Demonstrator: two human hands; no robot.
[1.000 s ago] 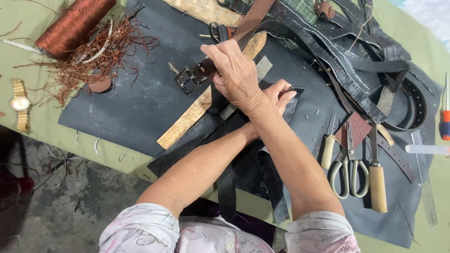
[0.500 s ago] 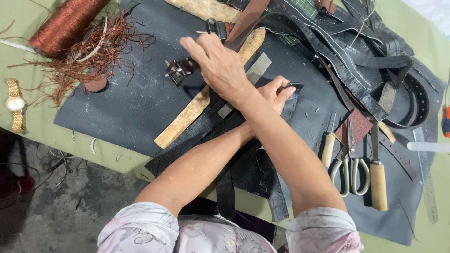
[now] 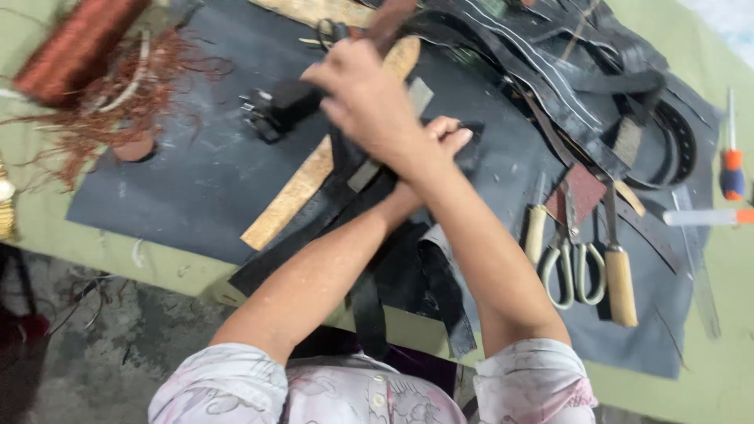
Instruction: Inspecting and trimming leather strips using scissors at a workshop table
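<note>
I see the black belt [image 3: 298, 102] at centre-top of the dark mat [image 3: 188, 180], my right hand [image 3: 365, 102] closed around it. My left hand [image 3: 440, 141], at four o'clock, presses the strap flat. Scissors [image 3: 569, 263] lie further toward four o'clock.

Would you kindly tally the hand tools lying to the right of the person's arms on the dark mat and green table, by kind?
Scissors: 1
Wooden-handled tools: 2, one left of the scissors, one right of them
Orange-handled screwdriver: 1
Total: 4
A further orange-and-white item at the right edge is too cut off to identify.
</note>
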